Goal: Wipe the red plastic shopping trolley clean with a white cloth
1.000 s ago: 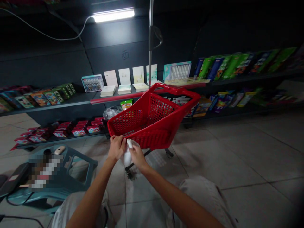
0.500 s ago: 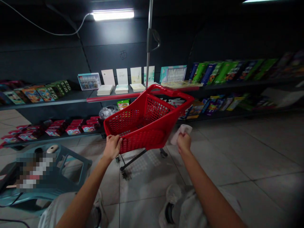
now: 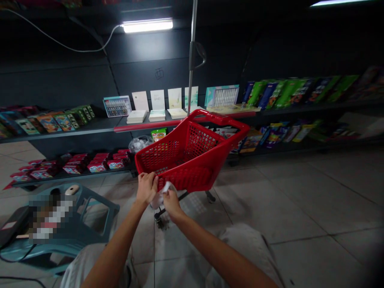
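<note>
A red plastic shopping cart point(image 3: 192, 176) stands on wheels in front of me, tilted in view, its basket showing no goods inside. My left hand point(image 3: 147, 187) is closed over the rim at the cart's near left corner. Close beside it, my right hand point(image 3: 171, 202) pinches a crumpled whitish cloth point(image 3: 159, 199), held against or just below the near side of the basket. Whether the cloth touches the plastic I cannot tell. Part of the cloth is hidden behind my fingers.
A blue-grey plastic stool point(image 3: 99, 212) with items on it stands at the left. Behind the cart runs a dark shelf point(image 3: 102, 125) with notebooks, boxes and snack bags. A metal pole point(image 3: 193, 36) rises behind the basket. Tiled floor point(image 3: 288, 192) extends to the right.
My right hand has swung left with the cloth, from the cart's right side to beside my left hand. My left hand stays on the rim. The view has shifted slightly.
</note>
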The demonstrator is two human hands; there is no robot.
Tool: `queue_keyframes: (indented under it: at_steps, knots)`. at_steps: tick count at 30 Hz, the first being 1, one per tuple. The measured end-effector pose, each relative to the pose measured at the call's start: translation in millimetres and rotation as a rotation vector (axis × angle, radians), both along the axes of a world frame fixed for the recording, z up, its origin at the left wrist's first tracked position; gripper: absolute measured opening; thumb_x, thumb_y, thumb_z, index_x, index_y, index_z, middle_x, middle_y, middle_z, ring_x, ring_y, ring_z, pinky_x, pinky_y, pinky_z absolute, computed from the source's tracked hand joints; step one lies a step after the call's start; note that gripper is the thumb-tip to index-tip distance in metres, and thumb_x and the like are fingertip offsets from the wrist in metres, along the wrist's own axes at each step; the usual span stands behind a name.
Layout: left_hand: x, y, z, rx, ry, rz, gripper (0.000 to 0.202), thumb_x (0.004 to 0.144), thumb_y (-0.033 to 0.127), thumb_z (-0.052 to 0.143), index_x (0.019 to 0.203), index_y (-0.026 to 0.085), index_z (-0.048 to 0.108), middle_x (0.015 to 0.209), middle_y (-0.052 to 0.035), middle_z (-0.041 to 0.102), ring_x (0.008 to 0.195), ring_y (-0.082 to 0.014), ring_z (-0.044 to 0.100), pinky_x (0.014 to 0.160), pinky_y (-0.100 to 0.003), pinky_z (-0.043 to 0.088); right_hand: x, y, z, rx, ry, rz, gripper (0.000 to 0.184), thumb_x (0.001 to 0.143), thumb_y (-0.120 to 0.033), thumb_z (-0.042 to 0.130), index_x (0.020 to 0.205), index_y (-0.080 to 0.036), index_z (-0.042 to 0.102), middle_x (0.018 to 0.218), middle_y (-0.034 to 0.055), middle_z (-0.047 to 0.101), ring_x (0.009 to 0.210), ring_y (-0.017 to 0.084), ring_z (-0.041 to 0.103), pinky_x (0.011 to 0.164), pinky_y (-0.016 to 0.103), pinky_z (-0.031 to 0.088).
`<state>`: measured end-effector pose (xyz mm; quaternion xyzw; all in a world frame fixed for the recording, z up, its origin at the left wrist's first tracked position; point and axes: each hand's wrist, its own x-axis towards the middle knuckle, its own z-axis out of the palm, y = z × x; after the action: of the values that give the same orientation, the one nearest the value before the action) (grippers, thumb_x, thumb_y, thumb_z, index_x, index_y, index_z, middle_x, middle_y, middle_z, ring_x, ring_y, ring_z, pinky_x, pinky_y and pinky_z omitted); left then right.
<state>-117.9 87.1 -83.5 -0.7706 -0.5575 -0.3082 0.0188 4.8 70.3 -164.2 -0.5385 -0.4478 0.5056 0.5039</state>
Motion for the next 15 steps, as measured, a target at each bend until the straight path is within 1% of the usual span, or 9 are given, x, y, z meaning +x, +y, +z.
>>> queue_keyframes:
  at_steps: [1, 3, 4, 6, 9, 11, 13, 15]
  knots:
    - [-2, 0, 0.5, -0.002, 0.002, -0.007, 0.034, 0.104, 0.037, 0.030, 0.079, 0.023, 0.048, 0.079, -0.0030, 0.063, 0.082, -0.0216, 0.057, 0.097, -0.044, 0.037, 3, 2, 7.7, -0.047, 0.091, 0.028, 0.011, 0.071, -0.031, 0.054, 0.075, -0.021, 0.057, 0.066, 0.0017, 0.060, 0.069, 0.018, 0.061, 0.063, 0.027, 0.049]
    - [-5, 1, 1.2, -0.012, 0.006, -0.032, 0.034, 0.105, 0.037, 0.030, 0.080, 0.023, 0.049, 0.079, -0.0025, 0.062, 0.081, -0.0212, 0.057, 0.097, -0.044, 0.037, 19, 12, 24.7, -0.119, 0.247, 0.069, 0.009, 0.066, -0.029, 0.056, 0.071, -0.020, 0.054, 0.061, 0.0010, 0.057, 0.066, 0.018, 0.061, 0.061, 0.027, 0.050]
    - [-6, 1, 1.1, -0.016, 0.008, -0.044, 0.034, 0.105, 0.037, 0.030, 0.080, 0.023, 0.049, 0.079, -0.0023, 0.062, 0.081, -0.0210, 0.057, 0.097, -0.044, 0.037, 32, 19, 33.1, -0.132, 0.279, 0.060, 0.009, 0.065, -0.027, 0.056, 0.070, -0.021, 0.053, 0.061, 0.0012, 0.057, 0.067, 0.019, 0.062, 0.062, 0.029, 0.052]
    - [-8, 2, 0.4, -0.014, 0.009, -0.064, 0.035, 0.105, 0.038, 0.030, 0.080, 0.023, 0.049, 0.078, -0.0018, 0.061, 0.081, -0.0204, 0.057, 0.098, -0.044, 0.037, 67, 36, 48.1, -0.129, 0.291, -0.006, 0.007, 0.063, -0.025, 0.055, 0.068, -0.022, 0.051, 0.062, 0.0023, 0.057, 0.071, 0.020, 0.064, 0.067, 0.031, 0.055]
    - [-9, 4, -1.7, -0.004, 0.009, -0.062, 0.035, 0.105, 0.039, 0.030, 0.078, 0.024, 0.047, 0.077, -0.0014, 0.061, 0.079, -0.0199, 0.056, 0.098, -0.044, 0.038, 133, 57, 64.4, -0.095, 0.303, -0.168, 0.009, 0.063, -0.024, 0.052, 0.072, -0.024, 0.050, 0.071, 0.0039, 0.060, 0.080, 0.021, 0.065, 0.072, 0.033, 0.057]
    - [-9, 4, -2.8, -0.003, 0.013, -0.053, 0.036, 0.105, 0.039, 0.030, 0.078, 0.024, 0.047, 0.077, -0.0016, 0.061, 0.079, -0.0201, 0.056, 0.098, -0.043, 0.038, 178, 67, 72.3, -0.045, 0.309, -0.303, 0.014, 0.064, -0.025, 0.050, 0.078, -0.024, 0.050, 0.077, 0.0031, 0.062, 0.085, 0.019, 0.064, 0.075, 0.031, 0.056]
    - [-8, 5, -3.5, -0.004, 0.019, -0.048, 0.036, 0.105, 0.039, 0.029, 0.078, 0.024, 0.047, 0.076, -0.0019, 0.060, 0.079, -0.0205, 0.057, 0.098, -0.043, 0.038, 218, 74, 79.7, 0.093, 0.272, -0.513, 0.022, 0.066, -0.026, 0.050, 0.087, -0.021, 0.054, 0.083, 0.0024, 0.064, 0.086, 0.019, 0.064, 0.077, 0.031, 0.055]
    - [-8, 5, -3.8, -0.007, 0.026, -0.054, 0.036, 0.105, 0.039, 0.029, 0.078, 0.024, 0.047, 0.076, -0.0020, 0.060, 0.079, -0.0208, 0.057, 0.098, -0.043, 0.039, 246, 82, 86.9, 0.242, 0.086, -0.664, 0.029, 0.071, -0.030, 0.049, 0.094, -0.017, 0.060, 0.087, 0.0044, 0.066, 0.087, 0.020, 0.064, 0.080, 0.033, 0.054]
